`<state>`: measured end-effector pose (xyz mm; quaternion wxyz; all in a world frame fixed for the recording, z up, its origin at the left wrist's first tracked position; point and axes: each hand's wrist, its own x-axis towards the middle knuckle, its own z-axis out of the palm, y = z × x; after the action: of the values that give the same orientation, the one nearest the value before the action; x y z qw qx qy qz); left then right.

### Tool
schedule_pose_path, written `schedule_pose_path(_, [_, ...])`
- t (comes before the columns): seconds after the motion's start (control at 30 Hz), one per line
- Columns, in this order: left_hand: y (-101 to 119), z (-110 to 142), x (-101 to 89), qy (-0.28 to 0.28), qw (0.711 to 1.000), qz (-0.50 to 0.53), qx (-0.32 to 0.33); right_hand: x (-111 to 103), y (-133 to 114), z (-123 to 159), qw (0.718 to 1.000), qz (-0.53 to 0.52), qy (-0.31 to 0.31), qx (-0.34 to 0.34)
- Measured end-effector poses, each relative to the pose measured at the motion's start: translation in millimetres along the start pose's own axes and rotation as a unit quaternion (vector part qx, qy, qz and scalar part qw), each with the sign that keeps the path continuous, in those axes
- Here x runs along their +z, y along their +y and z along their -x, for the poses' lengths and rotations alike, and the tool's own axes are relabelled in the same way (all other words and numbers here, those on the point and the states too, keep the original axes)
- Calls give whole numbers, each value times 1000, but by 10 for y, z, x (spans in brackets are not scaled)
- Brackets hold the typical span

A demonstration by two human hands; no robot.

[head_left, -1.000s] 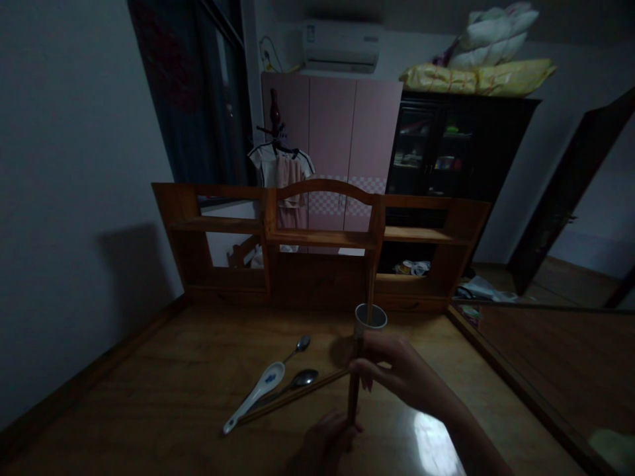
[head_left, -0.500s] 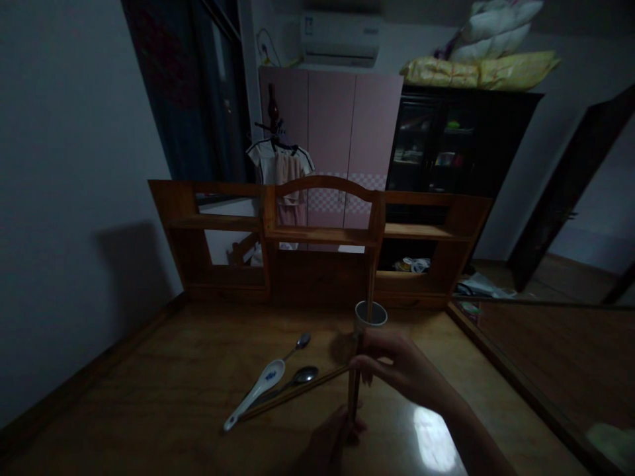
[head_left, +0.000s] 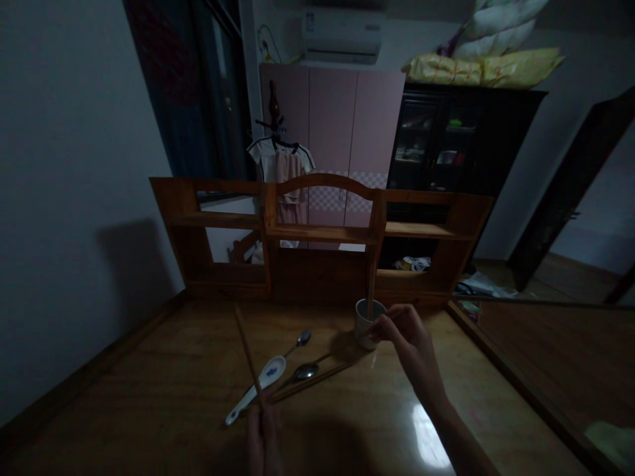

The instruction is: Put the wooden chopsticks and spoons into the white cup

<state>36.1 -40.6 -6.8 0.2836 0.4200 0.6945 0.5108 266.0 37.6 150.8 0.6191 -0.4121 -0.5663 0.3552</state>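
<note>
Since half a second earlier, both hands had parted: the left hand (head_left: 264, 433) pinched one chopstick (head_left: 247, 350) left of the cup (head_left: 368, 323), while the right hand (head_left: 404, 334), fingers curled, touched its rim. A nudge there could tip the cup over.

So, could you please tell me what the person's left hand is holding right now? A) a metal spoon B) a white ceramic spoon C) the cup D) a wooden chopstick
D: the left hand grips a wooden chopstick that slants up over the table, while the white ceramic spoon lies flat beside it.
</note>
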Motion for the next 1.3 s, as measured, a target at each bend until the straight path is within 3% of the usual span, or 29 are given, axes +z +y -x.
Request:
schedule_pose_path(0.1, [42,-157,-239,18,998,-63,3,31,254,68,999,-1,-21,35])
schedule_pose_path(0.2, [128,-332,-361,-20,994,-106,28,80,459,140,998,37,-35,38])
schedule_pose_path(0.47, [66,-600,-380,-112,964,-231,74,61,744,252,987,139,-56,-51])
schedule_pose_path(0.67, [97,-658,-377,-130,945,-295,60,-24,769,239,988,148,-39,-25])
schedule_pose_path(0.9, [220,-662,-419,-131,949,-279,64,-32,713,222,995,91,-28,13])
schedule_pose_path(1.3, [129,-861,-381,-201,930,-302,59,-17,747,205,994,1,-58,89])
